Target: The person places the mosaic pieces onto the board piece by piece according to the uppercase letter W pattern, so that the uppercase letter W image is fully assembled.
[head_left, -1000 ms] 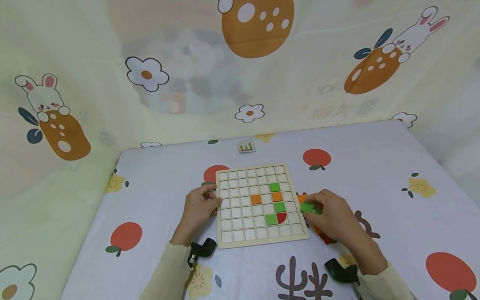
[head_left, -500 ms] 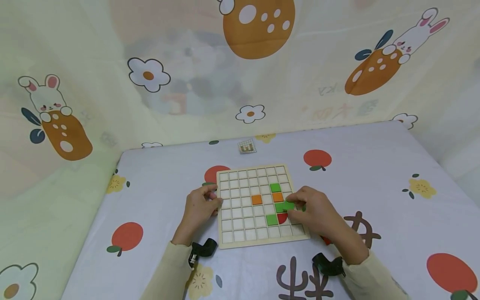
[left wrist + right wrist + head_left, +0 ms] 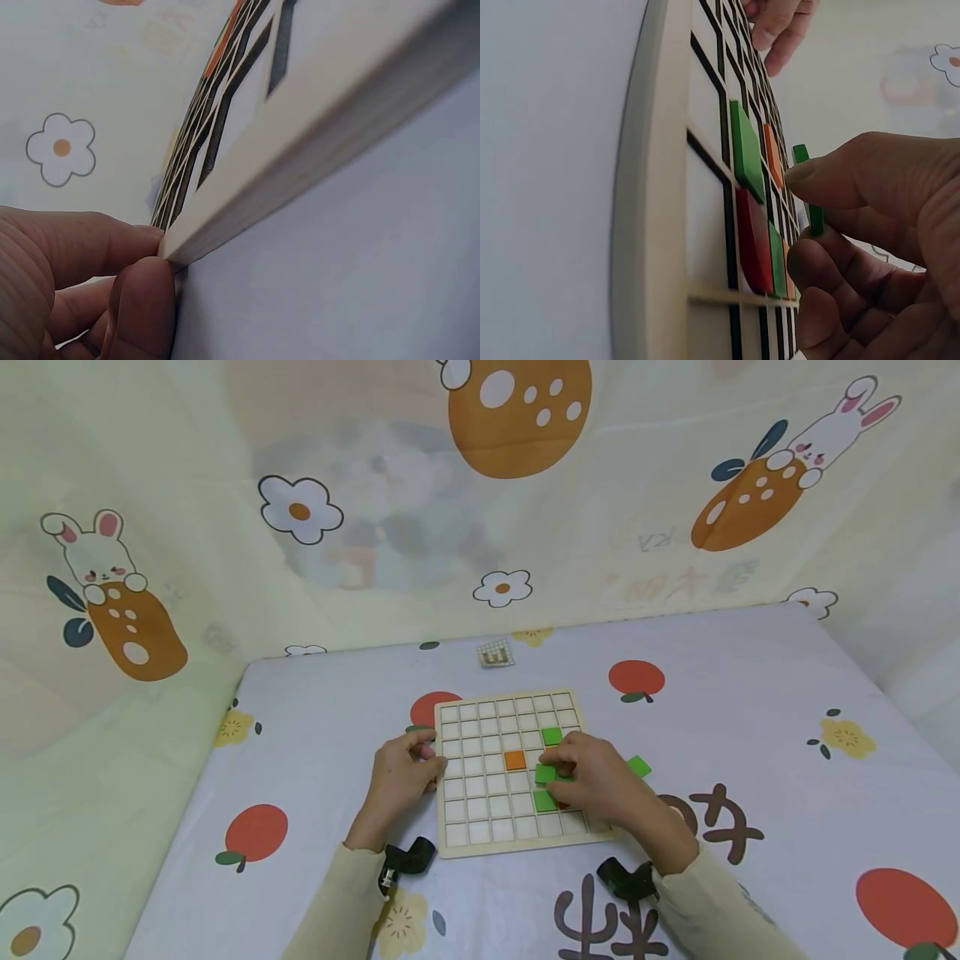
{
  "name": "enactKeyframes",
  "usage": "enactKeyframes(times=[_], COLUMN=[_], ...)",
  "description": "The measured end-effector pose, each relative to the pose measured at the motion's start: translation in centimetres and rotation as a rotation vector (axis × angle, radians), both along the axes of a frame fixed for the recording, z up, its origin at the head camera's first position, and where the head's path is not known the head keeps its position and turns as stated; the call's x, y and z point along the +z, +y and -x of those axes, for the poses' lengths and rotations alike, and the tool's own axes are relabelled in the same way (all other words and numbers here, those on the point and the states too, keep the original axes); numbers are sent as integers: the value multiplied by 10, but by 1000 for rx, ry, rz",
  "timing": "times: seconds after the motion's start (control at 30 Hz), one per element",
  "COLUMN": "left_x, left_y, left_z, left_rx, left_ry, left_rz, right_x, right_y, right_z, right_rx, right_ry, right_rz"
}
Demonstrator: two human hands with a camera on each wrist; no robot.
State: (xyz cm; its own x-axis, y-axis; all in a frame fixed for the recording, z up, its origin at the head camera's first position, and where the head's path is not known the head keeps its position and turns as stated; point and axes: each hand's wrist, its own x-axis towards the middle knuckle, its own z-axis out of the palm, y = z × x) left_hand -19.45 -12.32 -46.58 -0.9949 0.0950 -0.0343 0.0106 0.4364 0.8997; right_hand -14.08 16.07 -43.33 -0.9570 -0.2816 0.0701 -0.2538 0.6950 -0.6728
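Observation:
A wooden grid board (image 3: 480, 831) lies on the table, with green, orange and red tiles in some squares. My left hand (image 3: 400, 772) holds its left edge, thumb and index finger at the rim in the left wrist view. My right hand (image 3: 600, 781) is over the board's right half, pinching a thin green tile (image 3: 815, 217) between thumb and fingers. In the right wrist view that tile stands on edge above the grid, near an orange tile (image 3: 772, 155). A green tile (image 3: 748, 154) and a red rounded tile (image 3: 754, 244) sit in the squares below. The hand hides some tiles in the head view.
A loose green tile (image 3: 638, 767) lies just right of the board. Behind the board is a small card (image 3: 495, 653) with a grid pattern. The cloth (image 3: 330, 710) is printed with fruit and flowers, and a patterned curtain (image 3: 397, 527) hangs behind the table.
My right hand has moved left from beside the board to over its tiles, carrying the green tile. The loose green tile at the right has come into sight. My left hand stays at the edge.

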Motion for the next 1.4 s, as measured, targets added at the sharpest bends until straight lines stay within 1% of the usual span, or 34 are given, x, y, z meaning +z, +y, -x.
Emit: enactKeyframes(times=[0.17, 0.4, 0.7, 1.13, 1.4], left_x=[1, 2, 2, 3, 2], left_y=[0, 0, 1, 1, 0], left_z=[-1, -1, -1, -2, -1], left_rx=[-8, -10, -14, -11, -12], left_ry=[3, 7, 7, 2, 2], left_rz=[-2, -10, -8, -5, -15], right_x=[-1, -1, -2, -2, -2], right_y=[-6, -14, -19, -27, -28], right_z=[3, 6, 8, 10, 10], right_rx=[22, 53, 84, 91, 97], right_ry=[-2, 24, 31, -1, -3], right_rz=[-34, -33, -43, -67, -75])
